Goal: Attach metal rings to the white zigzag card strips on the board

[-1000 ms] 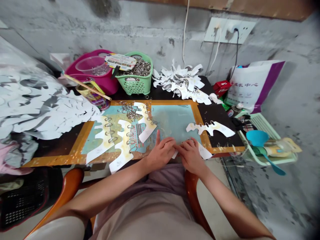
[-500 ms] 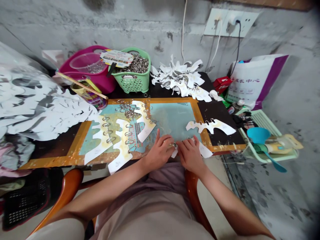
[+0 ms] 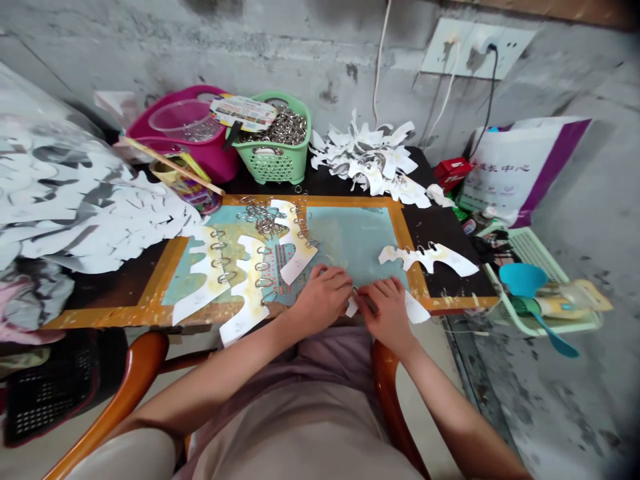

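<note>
At the front edge of the table, my left hand (image 3: 326,297) and my right hand (image 3: 387,308) are close together, fingers bent and closed on a white cut-out piece (image 3: 418,309). Most of that piece is hidden under the hands; one end sticks out right of my right hand. A small bit of metal, apparently a ring, shows between the fingertips. To the left lie several similar cut-outs (image 3: 249,283) with metal rings (image 3: 263,267) along one notched edge and yellowish stains. Another ringed cut-out (image 3: 431,257) lies to the right.
A pile of loose rings (image 3: 260,215) lies behind the left cut-outs. Further back stand a green basket (image 3: 273,167) full of rings, a magenta basket (image 3: 220,157) and a can (image 3: 187,187). White cut-outs heap up at left (image 3: 100,227) and back right (image 3: 370,163).
My left fingers have curled down, with the raised index finger lowered towards the others. Both hands stay at the same piece. The view has shifted slightly.
</note>
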Demonstrator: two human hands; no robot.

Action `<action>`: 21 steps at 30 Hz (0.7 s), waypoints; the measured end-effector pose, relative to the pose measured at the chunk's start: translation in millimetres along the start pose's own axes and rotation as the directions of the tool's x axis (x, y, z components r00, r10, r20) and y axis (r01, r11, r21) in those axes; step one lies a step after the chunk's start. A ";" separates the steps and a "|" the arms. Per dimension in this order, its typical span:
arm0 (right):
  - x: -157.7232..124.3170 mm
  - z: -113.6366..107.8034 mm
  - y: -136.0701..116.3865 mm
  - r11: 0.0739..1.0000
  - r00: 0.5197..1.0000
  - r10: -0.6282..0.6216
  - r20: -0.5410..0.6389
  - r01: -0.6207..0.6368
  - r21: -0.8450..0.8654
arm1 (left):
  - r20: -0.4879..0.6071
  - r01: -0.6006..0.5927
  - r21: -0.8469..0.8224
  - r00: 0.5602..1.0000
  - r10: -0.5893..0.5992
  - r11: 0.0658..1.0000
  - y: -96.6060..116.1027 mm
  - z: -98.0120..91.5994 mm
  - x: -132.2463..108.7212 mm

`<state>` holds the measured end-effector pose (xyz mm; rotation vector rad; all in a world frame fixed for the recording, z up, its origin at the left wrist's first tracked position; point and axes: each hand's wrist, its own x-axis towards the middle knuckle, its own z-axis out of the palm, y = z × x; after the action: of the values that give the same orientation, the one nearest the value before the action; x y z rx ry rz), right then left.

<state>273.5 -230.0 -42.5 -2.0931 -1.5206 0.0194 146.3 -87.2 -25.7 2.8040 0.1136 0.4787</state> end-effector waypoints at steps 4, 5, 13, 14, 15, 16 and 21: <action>-1.7 1.1 2.0 0.999 1.000 0.007 -0.004 -0.007 0.051 | 0.032 -0.034 -0.021 0.999 0.034 0.999 -3.7 1.8 -2.7; -2.5 1.2 2.3 0.998 1.000 0.012 -0.013 -0.011 0.066 | 0.028 -0.034 -0.025 0.999 0.035 0.999 -4.3 2.2 -4.0; -11.3 5.8 5.8 0.996 0.997 0.017 -0.078 -0.010 0.090 | -0.018 -0.073 0.083 0.997 0.075 0.994 -3.3 9.0 -9.4; -12.5 6.7 7.6 0.997 0.996 0.001 -0.085 0.006 0.083 | -0.016 -0.075 0.097 0.997 0.077 0.992 -2.7 9.3 -9.3; -13.7 7.5 9.7 0.997 0.995 -0.022 -0.095 0.029 0.074 | -0.010 -0.075 0.109 0.997 0.077 0.991 -2.1 9.5 -9.0; -15.0 8.3 11.8 0.996 0.993 -0.052 -0.106 0.059 0.063 | 0.000 -0.074 0.117 0.997 0.074 0.990 -1.3 9.3 -8.7; -20.3 8.2 17.6 0.976 0.972 -0.215 -0.094 0.212 -0.044 | 0.015 -0.011 0.066 1.000 0.010 0.998 3.1 6.4 -5.2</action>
<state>279.0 -248.3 -63.2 -1.9151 -1.6876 -0.1872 143.6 -92.6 -32.3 2.8736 0.1132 0.4646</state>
